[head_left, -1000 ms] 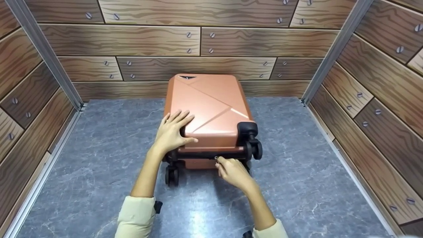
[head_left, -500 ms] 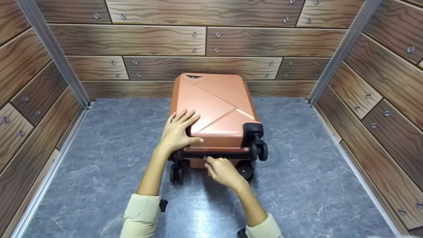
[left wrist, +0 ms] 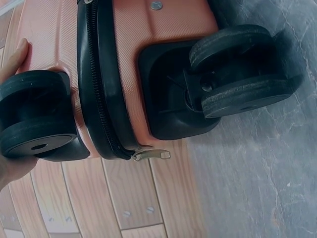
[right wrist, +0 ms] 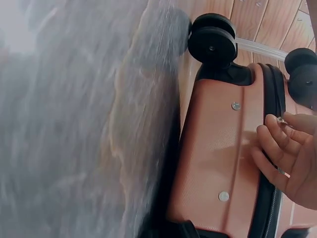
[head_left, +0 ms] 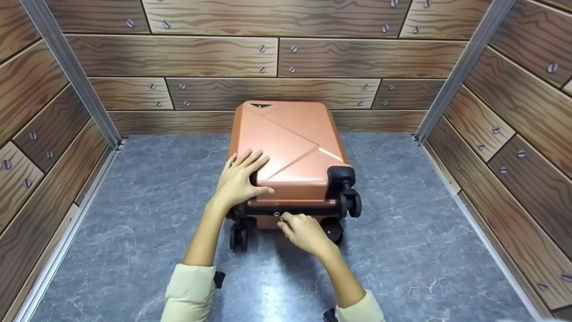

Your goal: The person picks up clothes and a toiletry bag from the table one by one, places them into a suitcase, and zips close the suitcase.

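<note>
A copper-coloured hard-shell suitcase (head_left: 292, 134) lies flat on the floor with its wheeled end towards me. My left hand (head_left: 237, 183) rests on its near left corner, fingers spread over the top and thumb along the edge. Between thumb and fingertips, my right hand (head_left: 306, 235) pinches a small metal zipper pull (right wrist: 281, 120) on the black zipper band (head_left: 313, 209) across that end. Another zipper pull (left wrist: 151, 154) hangs by the corner in the left wrist view. Near the left hand, the zipper teeth (left wrist: 99, 89) look closed.
Black double wheels stick out at the suitcase's corners, among them the right wheel (head_left: 355, 203) and the lower left wheel (head_left: 239, 237). Grey marbled floor (head_left: 147, 188) surrounds it. Wood-patterned walls (head_left: 178, 56) with metal corner posts (head_left: 464, 67) stand behind and on both sides.
Between one second and half a second ago, my right hand slid leftwards along the zipper band with the zipper pull. Since then it has barely moved. The left hand stays on the corner.
</note>
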Motion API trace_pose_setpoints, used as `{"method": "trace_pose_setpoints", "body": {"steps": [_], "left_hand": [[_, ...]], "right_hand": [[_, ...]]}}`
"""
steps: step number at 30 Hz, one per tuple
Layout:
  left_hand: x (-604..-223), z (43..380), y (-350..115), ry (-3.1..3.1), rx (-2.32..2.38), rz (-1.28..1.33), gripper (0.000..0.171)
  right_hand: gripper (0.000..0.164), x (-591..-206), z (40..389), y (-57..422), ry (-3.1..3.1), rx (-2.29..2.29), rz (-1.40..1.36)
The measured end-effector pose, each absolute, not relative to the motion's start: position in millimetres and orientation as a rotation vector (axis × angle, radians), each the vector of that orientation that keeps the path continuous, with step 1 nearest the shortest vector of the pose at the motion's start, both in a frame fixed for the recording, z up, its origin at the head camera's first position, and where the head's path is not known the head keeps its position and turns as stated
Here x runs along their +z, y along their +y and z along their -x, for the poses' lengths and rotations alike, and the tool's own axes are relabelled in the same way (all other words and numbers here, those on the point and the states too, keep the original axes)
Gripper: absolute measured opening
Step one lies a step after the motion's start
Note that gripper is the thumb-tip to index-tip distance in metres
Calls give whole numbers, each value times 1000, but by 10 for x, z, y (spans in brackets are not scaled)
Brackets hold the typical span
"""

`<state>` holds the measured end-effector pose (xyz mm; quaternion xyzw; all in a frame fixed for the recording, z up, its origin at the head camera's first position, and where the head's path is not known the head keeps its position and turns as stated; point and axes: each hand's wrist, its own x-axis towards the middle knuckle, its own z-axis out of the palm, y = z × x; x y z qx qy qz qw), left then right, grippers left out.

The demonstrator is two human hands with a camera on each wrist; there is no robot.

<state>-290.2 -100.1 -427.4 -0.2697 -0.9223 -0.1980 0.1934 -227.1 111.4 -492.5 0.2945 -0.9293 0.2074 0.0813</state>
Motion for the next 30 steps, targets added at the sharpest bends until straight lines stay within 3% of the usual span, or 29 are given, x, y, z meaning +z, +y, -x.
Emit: {"method": "trace_pose_setpoints", "body": {"steps": [13,15,22,30], "left_hand": [[-4277,2900,-992,-2591,-544,753,80],[-4282,2902,-989,-2589,-543,755,80],[-4314,2883,-984,-2599,-524,763,80],[-4307,2774,-931,-2474,-381,765,73]], "right_hand": [[8,-4319,2321,1356,-2341,779,-990],[14,-4268,2396,1374,-2270,659,-969],[61,-4455,2619,1406,-2399,163,-831],[65,-4539,2647,1410,-2356,166,-797]]}}
